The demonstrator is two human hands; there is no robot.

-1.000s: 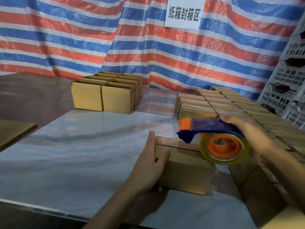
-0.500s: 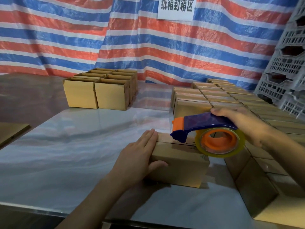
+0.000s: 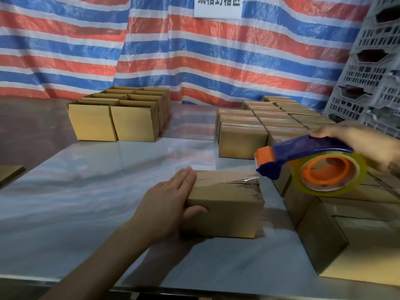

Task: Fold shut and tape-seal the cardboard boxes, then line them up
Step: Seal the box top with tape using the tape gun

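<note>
**A:** What's the lay of it?

**B:** A striped tarp (image 3: 194,61) runs across the back, with a pale bench (image 3: 86,191) under everything. On the right of the frame, a big block of sealed boxes (image 3: 242,144) runs in rows down to the lower right corner. At upper left is a smaller cluster of open boxes (image 3: 112,122), flaps not yet folded.

**A:** How far along, then?

**B:** Past half, I'd judge: the sealed ones outnumber the open ones.

**A:** And the one being worked?

**B:** One box (image 3: 227,204) sits at centre, flaps shut, near the rows but apart from them. The dispenser (image 3: 303,150) hangs just off its right end.

**A:** Hands?

**B:** The left hand (image 3: 166,198) has flat fingers against the box's left end and its thumb on the near face, bracing it. The right hand (image 3: 368,144) is wrapped round the dispenser's handle. A clear strip (image 3: 238,177) stretches from it along the top seam. What's left, I'd say: cut it, line this box up, then do the open cluster.
</note>
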